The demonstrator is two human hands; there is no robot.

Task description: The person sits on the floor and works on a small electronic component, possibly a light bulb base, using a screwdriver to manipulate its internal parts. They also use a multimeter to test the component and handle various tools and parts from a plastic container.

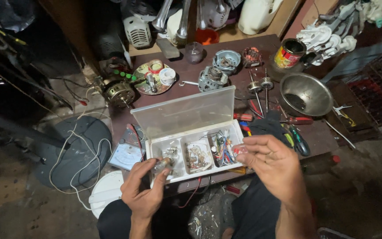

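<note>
My left hand (144, 188) grips the near left corner of a clear plastic parts box (191, 116) and pinches a small glassy part at its edge. The box lies open on a brown workbench (182, 75), lid upright; its compartments hold small metal parts and coloured wires (223, 149). My right hand (270, 161) hovers at the box's right end, palm up, fingers curled loosely; whether a tiny piece lies in it I cannot tell.
Behind the box lie a motor (119, 92), a plate of small parts (153, 79), grey motor housings (219, 68), rotor shafts, a tin can (288, 53) and a steel bowl (305, 94). Screwdrivers and pliers (295, 132) lie right. A multimeter (127, 155), white cable and fan base are left.
</note>
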